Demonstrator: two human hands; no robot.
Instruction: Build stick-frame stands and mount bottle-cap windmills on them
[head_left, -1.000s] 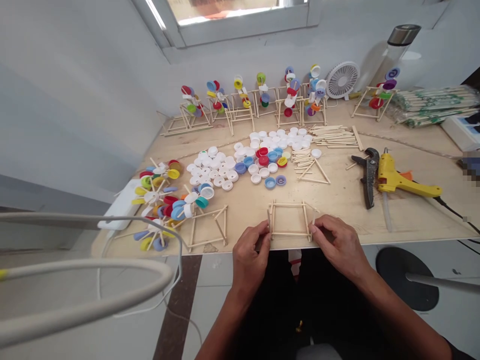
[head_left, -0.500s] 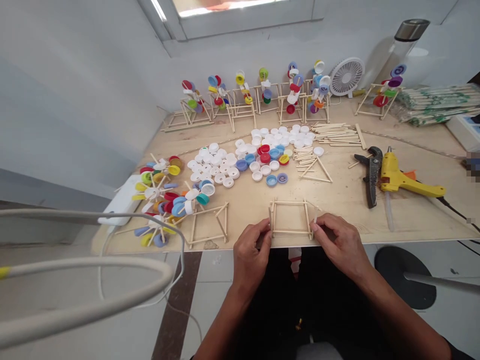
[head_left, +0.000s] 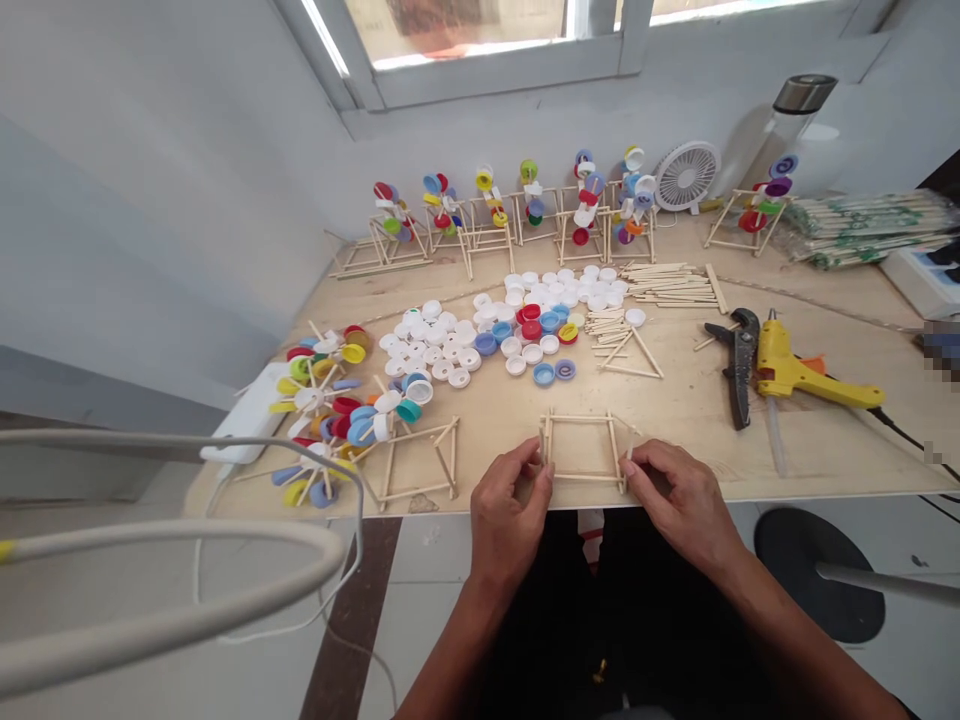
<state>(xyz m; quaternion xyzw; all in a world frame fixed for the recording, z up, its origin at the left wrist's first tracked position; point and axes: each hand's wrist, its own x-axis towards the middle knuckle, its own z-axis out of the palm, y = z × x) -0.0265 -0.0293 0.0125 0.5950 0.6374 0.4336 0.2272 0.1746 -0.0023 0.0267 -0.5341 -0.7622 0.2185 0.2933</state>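
Observation:
A frame of thin wooden sticks stands at the table's front edge, between my hands. My left hand pinches its left end, thumb and fingers closed on the sticks. At the opposite end, my right hand grips the frame's right side between thumb and forefinger. A second stick frame rests to the left of my left hand. Beside that one lie wheels of coloured bottle caps on sticks. Fingertips partly hide the ends of the held frame.
White bottle caps and coloured caps cover the middle. Loose sticks lie behind. A yellow glue gun and black-handled cutter are at right. Finished cap-wheel stands and a white fan line the wall. A cable loops at left.
The camera view has tilted up slightly, so the table sits lower and more window shows. My left thumb has shifted slightly toward the frame; both hands keep holding it.

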